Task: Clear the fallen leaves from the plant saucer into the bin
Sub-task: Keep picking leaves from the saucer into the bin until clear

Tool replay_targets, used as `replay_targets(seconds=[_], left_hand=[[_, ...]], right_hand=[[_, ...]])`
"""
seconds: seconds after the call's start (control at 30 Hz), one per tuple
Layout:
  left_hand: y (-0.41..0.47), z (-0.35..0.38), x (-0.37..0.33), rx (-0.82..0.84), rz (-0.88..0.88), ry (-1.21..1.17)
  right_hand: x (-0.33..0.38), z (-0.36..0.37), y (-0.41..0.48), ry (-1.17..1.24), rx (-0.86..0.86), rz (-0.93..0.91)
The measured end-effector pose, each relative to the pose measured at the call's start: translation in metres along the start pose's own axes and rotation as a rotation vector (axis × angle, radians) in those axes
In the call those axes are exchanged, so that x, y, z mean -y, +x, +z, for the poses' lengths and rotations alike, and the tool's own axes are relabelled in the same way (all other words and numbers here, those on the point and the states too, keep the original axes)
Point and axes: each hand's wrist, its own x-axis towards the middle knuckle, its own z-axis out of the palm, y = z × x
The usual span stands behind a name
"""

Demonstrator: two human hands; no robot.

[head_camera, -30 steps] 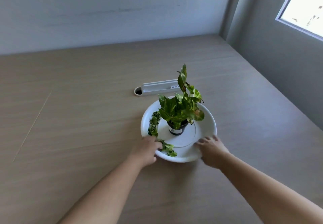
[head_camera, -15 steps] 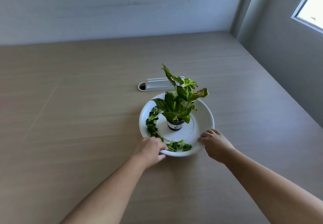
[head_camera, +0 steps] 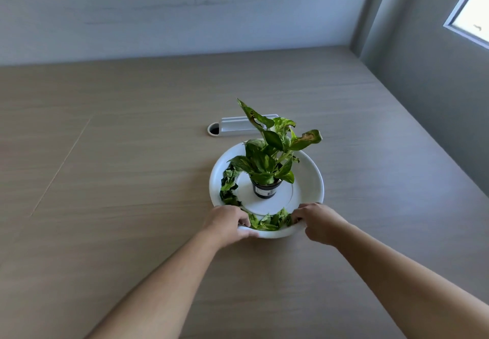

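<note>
On the far left a thin seam runs slantwise across the wood-grain table (head_camera: 111, 232). My left hand (head_camera: 230, 222) grips the near left rim of the white saucer (head_camera: 313, 177): the fingers curl over the edge into the trough and the thumb lies along the outside of the rim. Just past that hand, fallen leaves (head_camera: 229, 185) lie in the saucer's trough. They follow its left side in a dark green arc and continue along the near edge between my two hands. At the near edge they are paler and bunched together.

In the raised middle of the saucer a small black pot (head_camera: 266, 191) stands upright, clear of the leaves. Its pothos plant (head_camera: 264, 157) is green and mottled, and one leaf tip on the right has browned. Behind the saucer, set into the table, are a round cable hole (head_camera: 213, 128) and a grey cable-port lid (head_camera: 238, 124).

My right hand (head_camera: 317, 222) holds the near right rim. Its fingers are hooked over the edge and its fingertips are against the end of the leaf pile. Both forearms are bare. A window (head_camera: 473, 13) is set in the grey wall at upper right.
</note>
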Motion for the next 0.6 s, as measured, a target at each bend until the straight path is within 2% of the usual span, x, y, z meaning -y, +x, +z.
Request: replay_targets(seconds=[0.07, 0.17, 0.4, 0.6], left_hand=[[0.005, -0.005, -0.002, -0.008, -0.023, -0.051], [0.016, -0.007, -0.012, -0.021, -0.028, 0.033], [0.029, 0.014, -0.035, -0.038, -0.073, 0.033], [0.032, 0.017, -0.034, -0.05, -0.09, -0.139]], right_hand=[[0.008, -0.005, 0.006, 0.035, 0.007, 0.012], [0.024, -0.005, 0.016, 0.138, -0.073, 0.052], [0.032, 0.015, 0.034, 0.13, -0.096, 0.152], [0.031, 0.013, 0.041, 0.253, -0.12, 0.127]])
